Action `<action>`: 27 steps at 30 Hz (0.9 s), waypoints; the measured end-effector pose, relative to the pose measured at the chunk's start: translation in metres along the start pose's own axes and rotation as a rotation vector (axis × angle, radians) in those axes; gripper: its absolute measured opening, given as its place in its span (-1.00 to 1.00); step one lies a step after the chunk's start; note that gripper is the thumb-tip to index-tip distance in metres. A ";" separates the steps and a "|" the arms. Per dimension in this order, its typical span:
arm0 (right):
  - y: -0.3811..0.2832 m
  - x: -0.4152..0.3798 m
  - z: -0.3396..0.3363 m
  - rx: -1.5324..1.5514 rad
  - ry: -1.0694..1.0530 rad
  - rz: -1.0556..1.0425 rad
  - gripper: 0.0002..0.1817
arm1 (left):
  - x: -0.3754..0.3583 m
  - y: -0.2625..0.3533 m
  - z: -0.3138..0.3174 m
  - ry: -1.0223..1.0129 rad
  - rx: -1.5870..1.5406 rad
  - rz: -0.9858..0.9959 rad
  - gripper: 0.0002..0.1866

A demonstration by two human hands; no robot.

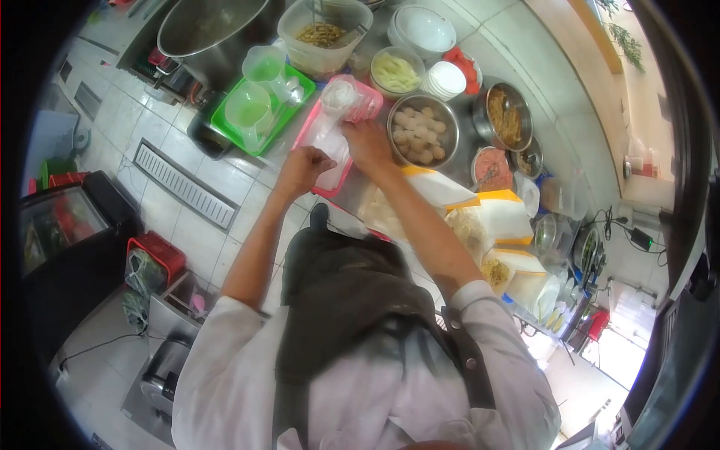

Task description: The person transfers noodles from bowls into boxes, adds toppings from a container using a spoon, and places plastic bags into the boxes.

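A pink tray (300,136) lies before me with whitish, see-through material in it, perhaps plastic bags (328,140). At its near left edge is my left hand (304,171), thumb and fingers pinched together; anything between them is too small to make out. My right hand (367,142) reaches over the tray's right side, its fingers curled down at the whitish material. What those fingers hold is hidden. A clear plastic cup (340,96) rests at the tray's far end. Just right of my right hand stands a metal bowl of pale round balls (418,131).
A green tray (262,144) with plastic measuring jugs (248,107) adjoins on the left, near a large pot (214,30). Bowls of sliced greens (395,73) and pink minced food (492,166) stand to the right. White-and-yellow boxes (501,217) sit beside my right forearm.
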State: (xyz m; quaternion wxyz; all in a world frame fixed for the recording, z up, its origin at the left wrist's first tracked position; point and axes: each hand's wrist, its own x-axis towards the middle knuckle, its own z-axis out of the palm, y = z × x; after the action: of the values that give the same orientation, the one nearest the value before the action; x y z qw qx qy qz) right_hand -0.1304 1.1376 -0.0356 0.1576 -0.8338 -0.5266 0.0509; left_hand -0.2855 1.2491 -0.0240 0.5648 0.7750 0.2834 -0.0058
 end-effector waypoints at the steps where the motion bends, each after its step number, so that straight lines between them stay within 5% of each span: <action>1: 0.001 0.002 0.001 -0.037 0.004 0.001 -0.72 | -0.002 0.003 -0.001 0.004 0.075 0.048 -0.75; 6: -0.001 0.006 -0.008 -0.013 0.022 0.058 -0.70 | -0.006 -0.004 -0.002 0.077 0.167 0.180 -0.79; 8: -0.006 0.007 -0.015 0.020 -0.057 0.109 -0.54 | -0.001 -0.010 -0.003 0.030 -0.102 -0.086 -0.82; 9: -0.007 0.007 -0.016 0.021 -0.056 0.111 -0.54 | 0.000 -0.011 -0.003 0.028 -0.101 -0.086 -0.82; 11: -0.007 0.004 -0.018 -0.071 -0.141 0.078 -0.23 | 0.000 -0.012 -0.001 0.068 -0.333 -0.134 -0.81; 14: -0.008 0.001 -0.009 -0.119 -0.133 0.095 -0.05 | 0.003 -0.017 0.006 0.105 -0.237 -0.120 -0.81; 20: -0.003 0.001 -0.011 0.034 -0.149 0.112 0.00 | 0.004 -0.027 0.010 0.282 -0.143 -0.104 -0.77; 27: -0.022 0.000 -0.003 -0.081 -0.074 0.201 -0.02 | -0.004 -0.019 0.000 0.168 -0.309 -0.018 -0.79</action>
State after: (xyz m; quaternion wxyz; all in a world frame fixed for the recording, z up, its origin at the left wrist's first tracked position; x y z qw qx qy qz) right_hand -0.1484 1.1455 -0.0260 0.0981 -0.8857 -0.4474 0.0759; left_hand -0.2975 1.2512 -0.0392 0.6516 0.6741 0.3340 0.0975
